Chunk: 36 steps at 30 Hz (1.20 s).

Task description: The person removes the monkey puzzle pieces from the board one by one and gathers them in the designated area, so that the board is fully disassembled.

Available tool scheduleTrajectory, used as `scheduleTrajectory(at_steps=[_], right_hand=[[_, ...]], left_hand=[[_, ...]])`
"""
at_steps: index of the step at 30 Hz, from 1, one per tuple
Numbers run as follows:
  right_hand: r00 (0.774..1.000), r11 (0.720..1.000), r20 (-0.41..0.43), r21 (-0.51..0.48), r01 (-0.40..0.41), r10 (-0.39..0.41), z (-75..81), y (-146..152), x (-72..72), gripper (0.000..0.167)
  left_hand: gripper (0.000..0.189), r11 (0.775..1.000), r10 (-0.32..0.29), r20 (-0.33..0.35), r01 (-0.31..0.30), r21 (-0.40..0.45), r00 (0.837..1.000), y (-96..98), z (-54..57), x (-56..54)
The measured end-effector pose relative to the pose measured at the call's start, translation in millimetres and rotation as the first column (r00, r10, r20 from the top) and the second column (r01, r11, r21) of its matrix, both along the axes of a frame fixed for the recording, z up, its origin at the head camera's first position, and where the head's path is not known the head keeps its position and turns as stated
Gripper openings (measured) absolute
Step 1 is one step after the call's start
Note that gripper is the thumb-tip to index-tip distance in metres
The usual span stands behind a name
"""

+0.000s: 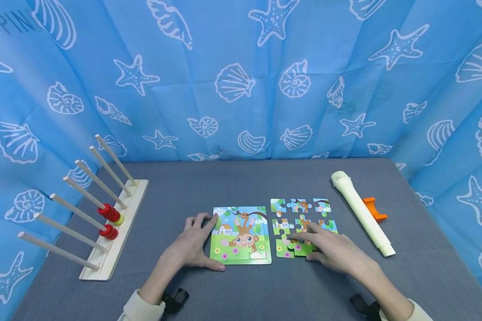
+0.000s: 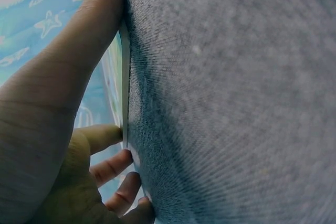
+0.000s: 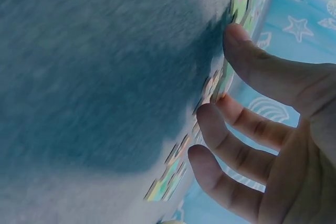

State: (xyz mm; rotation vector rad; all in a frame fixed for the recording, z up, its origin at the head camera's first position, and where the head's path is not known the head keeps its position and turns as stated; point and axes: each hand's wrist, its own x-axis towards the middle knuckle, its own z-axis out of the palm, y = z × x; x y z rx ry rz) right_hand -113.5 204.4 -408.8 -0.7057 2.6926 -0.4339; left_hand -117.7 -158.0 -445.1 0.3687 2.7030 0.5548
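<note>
A square monkey-picture puzzle board point(image 1: 241, 232) lies flat on the table, with a pale patch near its lower right corner. My left hand point(image 1: 193, 245) spreads along its left side, fingertips at the left edge and thumb at the near left corner. In the left wrist view, the fingers point(image 2: 123, 192) rest against the table beside the board's edge. Right of the board lie several loose jigsaw pieces point(image 1: 282, 226), spaced apart in rows. My right hand point(image 1: 335, 249) pinches a green puzzle piece point(image 1: 303, 248) in the near row between thumb and index finger; the hand partly hides neighbouring pieces.
A wooden bead stand point(image 1: 122, 232) with upright pegs and red and yellow rings point(image 1: 110, 214) stands at the left. To the right lie a pale green toy microphone point(image 1: 361, 211) and an orange curved block point(image 1: 374, 210). A blue shell-patterned curtain point(image 1: 241, 89) hangs behind the grey table point(image 1: 209, 183).
</note>
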Motion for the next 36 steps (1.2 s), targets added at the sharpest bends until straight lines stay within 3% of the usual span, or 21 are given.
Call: scheduleTrajectory(at_steps=[11, 36], right_hand=[[1.000, 0.999, -0.014, 0.030, 0.020, -0.019, -5.3, 13.1, 5.5, 0.055], [0.999, 0.999, 0.022, 0.000, 0.050, -0.050, -8.8, 9.8, 4.1, 0.052]], left_hand=[[0.130, 1.000, 0.002, -0.003, -0.002, -0.002, 1.000, 0.5, -0.6, 0.0], [0.130, 1.000, -0.001, 0.001, 0.001, 0.008, 1.000, -0.2, -0.9, 0.6]])
